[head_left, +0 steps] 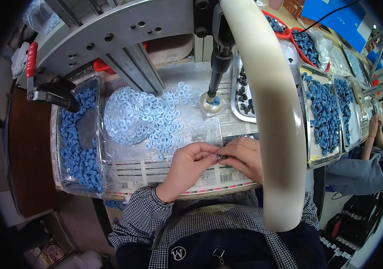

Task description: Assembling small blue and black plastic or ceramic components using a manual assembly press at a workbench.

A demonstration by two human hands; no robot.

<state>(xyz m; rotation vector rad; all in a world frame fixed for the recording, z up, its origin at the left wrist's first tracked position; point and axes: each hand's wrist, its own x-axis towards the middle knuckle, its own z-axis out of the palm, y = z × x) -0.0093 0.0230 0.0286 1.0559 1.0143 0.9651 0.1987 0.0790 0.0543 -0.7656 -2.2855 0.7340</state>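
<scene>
Both hands meet above the newspaper-covered front of the bench. My left hand [190, 165] is closed, thumb and forefinger pinched at a small dark part [222, 156]. My right hand [244, 154] pinches the same part from the other side; a curved white tube hides its wrist. The part is mostly covered by fingertips, so its shape cannot be made out. Beyond the hands, a round fixture [211, 106] bears a small blue piece [216, 101] beneath a dark vertical spindle [219, 62]. Left of it, light-blue rings [164, 119] lie loose and in a clear plastic bag [126, 116].
A tray [100, 154] of blue parts stands at the left. A tray [245, 117] of black parts sits behind the thick white tube [281, 134]. Farther right are a tray [311, 162] of blue-black parts and red baskets [327, 66]. A red-handled lever [31, 60] juts out left. Another person [357, 170] sits at right.
</scene>
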